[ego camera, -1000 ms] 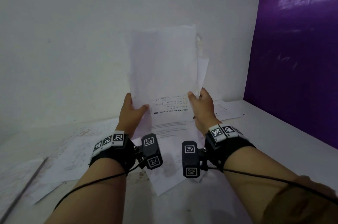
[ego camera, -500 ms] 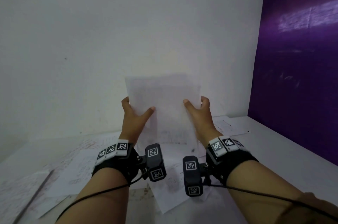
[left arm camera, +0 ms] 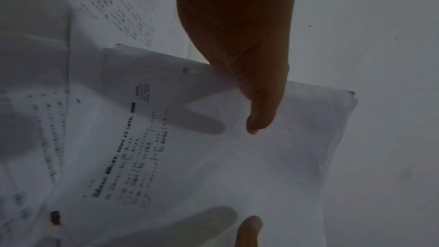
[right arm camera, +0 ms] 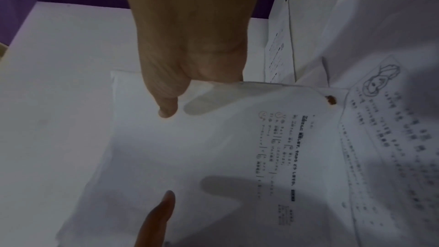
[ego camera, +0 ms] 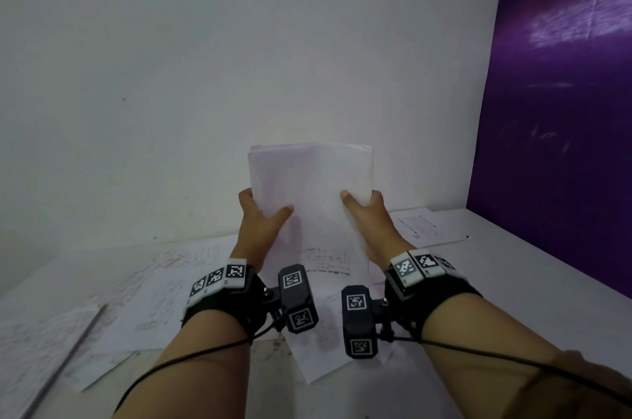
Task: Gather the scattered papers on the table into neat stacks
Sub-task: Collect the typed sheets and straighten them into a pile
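Observation:
I hold a bundle of white printed sheets (ego camera: 309, 186) upright in front of me, its lower edge down near the table. My left hand (ego camera: 263, 213) grips its left edge with the thumb on the front face; my right hand (ego camera: 362, 206) grips the right edge the same way. The left wrist view shows the left thumb (left arm camera: 259, 112) pressed on the bundle (left arm camera: 213, 157). In the right wrist view the right thumb (right arm camera: 166, 100) lies on the bundle (right arm camera: 190, 147). The fingers behind the paper are hidden. More printed papers (ego camera: 164, 299) lie scattered flat on the white table (ego camera: 513, 281).
A purple panel (ego camera: 564, 110) borders the table on the right, with a white wall (ego camera: 205, 59) behind. A single sheet (ego camera: 424, 227) lies at the back right. A thin rod or pencil (ego camera: 82, 333) lies on the left papers. One sheet (ego camera: 328, 360) lies under my wrists.
The bundle has dropped from a raised position to low by the table, and its uneven sheets now line up at the top. Both hands moved down with it.

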